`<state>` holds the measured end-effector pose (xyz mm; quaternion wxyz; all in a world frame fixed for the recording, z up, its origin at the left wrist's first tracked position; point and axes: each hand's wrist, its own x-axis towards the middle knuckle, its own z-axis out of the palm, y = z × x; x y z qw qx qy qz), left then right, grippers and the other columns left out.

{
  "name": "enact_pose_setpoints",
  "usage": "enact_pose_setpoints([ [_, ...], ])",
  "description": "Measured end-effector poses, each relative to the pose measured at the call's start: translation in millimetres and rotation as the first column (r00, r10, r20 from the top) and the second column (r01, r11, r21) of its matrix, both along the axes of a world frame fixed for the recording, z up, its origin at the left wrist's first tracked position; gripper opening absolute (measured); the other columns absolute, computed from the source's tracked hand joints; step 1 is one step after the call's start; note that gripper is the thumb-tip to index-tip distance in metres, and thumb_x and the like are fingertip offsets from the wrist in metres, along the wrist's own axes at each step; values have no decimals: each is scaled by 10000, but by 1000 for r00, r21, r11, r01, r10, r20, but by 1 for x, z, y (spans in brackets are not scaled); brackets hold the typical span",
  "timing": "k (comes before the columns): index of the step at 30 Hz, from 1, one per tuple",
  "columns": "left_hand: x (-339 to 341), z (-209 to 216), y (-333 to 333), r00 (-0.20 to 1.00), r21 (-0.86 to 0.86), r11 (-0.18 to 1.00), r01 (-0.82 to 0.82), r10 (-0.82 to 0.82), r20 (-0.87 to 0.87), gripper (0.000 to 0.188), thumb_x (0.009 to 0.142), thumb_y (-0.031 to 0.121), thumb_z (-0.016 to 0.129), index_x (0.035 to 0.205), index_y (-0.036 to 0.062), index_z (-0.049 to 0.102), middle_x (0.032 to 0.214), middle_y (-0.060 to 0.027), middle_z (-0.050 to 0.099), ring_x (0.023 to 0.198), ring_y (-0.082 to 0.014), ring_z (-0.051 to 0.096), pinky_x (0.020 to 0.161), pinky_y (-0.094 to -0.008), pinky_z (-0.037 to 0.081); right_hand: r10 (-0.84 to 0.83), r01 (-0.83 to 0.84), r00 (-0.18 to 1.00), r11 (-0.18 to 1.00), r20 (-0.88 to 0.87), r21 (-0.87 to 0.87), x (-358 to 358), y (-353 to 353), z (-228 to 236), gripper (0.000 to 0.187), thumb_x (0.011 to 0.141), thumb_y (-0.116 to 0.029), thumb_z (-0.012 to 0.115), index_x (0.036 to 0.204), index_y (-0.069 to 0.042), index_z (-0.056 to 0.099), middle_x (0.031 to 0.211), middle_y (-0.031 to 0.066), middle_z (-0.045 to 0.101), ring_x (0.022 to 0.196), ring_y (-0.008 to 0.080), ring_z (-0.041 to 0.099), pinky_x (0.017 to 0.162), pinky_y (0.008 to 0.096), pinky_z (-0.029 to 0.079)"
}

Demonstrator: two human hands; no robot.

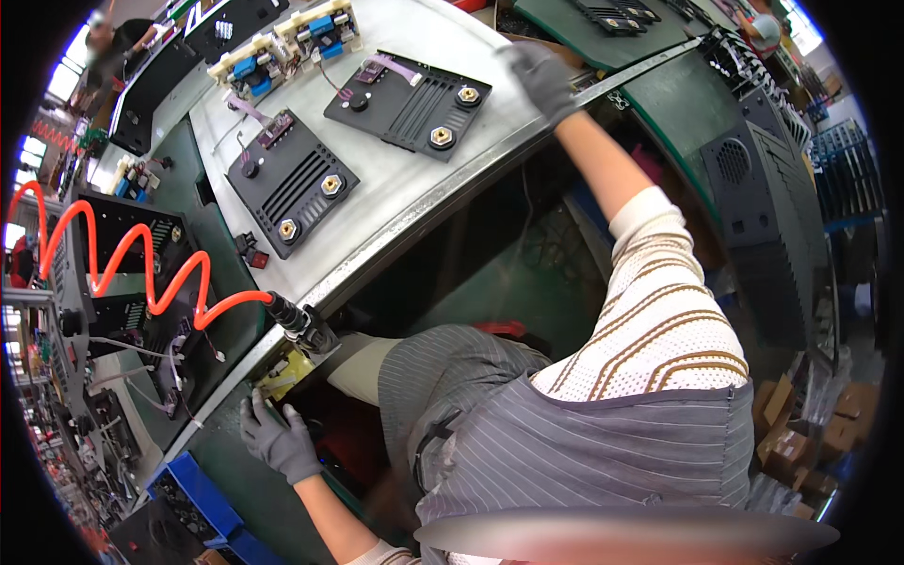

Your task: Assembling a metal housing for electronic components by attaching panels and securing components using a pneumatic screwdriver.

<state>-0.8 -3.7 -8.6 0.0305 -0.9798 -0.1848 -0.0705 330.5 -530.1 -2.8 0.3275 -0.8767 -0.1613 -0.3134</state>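
My left hand (pixel 280 441), in a grey glove, rests at the green bench edge with its fingers apart and nothing held. Just beyond its fingertips lies a yellow piece (pixel 285 373) beside a black air-tool fitting (pixel 306 328) on a coiled orange hose (pixel 151 273). My right hand (pixel 544 83), also gloved in grey, is stretched over the far right edge of the white work surface (pixel 377 193); motion smears its fingers. Nearest to it is a black slotted panel (pixel 410 104) with two brass fittings. A second such panel (pixel 294 184) lies to the left.
Circuit boards with blue parts (pixel 282 52) stand at the back of the white surface. A small red-and-black switch (pixel 250 250) sits by its left edge. Blue bins (pixel 193 494) are at lower left. A tall dark vented housing (pixel 753 179) and cardboard boxes (pixel 786 433) stand at right.
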Motion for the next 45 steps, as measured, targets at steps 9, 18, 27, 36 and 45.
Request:
enact_pose_setpoints([
  [9, 9, 1, 2, 999, 85, 996, -39, 40, -7, 547, 769, 225, 654, 1295, 186, 508, 1345, -107, 458, 1205, -349, 431, 1000, -466, 363, -404, 124, 683, 885, -609, -448, 120, -131, -63, 530, 854, -353, 627, 1290, -71, 522, 1216, 179, 598, 1120, 286, 575, 943, 338, 437],
  [18, 16, -4, 4, 999, 157, 987, -28, 31, -15, 537, 765, 230, 650, 1286, 198, 523, 1320, -110, 476, 1198, -342, 440, 997, -465, 367, -189, 40, 518, 980, -834, -196, 132, -131, -69, 491, 826, -249, 671, 1260, -66, 534, 1139, 137, 629, 1017, 241, 589, 889, 352, 459],
  [27, 12, -3, 3, 999, 147, 988, -51, 52, -6, 507, 765, 228, 652, 1258, 224, 539, 1316, -114, 475, 1189, -345, 442, 995, -468, 364, -304, 34, 538, 940, -786, -340, 152, -156, -82, 469, 760, -306, 690, 1106, 7, 640, 1044, 147, 676, 942, 285, 633, 839, 370, 472],
  [36, 10, -1, 4, 999, 106, 994, -28, 23, 47, 466, 776, 209, 649, 1232, 213, 558, 1317, -99, 478, 1190, -339, 442, 987, -465, 367, -194, 125, 573, 981, -796, -149, 155, -171, -95, 378, 793, -225, 641, 1082, 17, 637, 968, 113, 669, 871, 193, 613, 782, 303, 463],
  [45, 11, -4, 7, 999, 127, 991, -42, 38, 30, 438, 787, 225, 640, 1219, 218, 569, 1313, -83, 483, 1189, -324, 446, 984, -457, 369, -400, 520, 497, 848, -770, -105, 161, -161, -80, 523, 806, -432, 665, 1145, -34, 643, 1068, 73, 656, 913, 167, 594, 843, 284, 447],
])
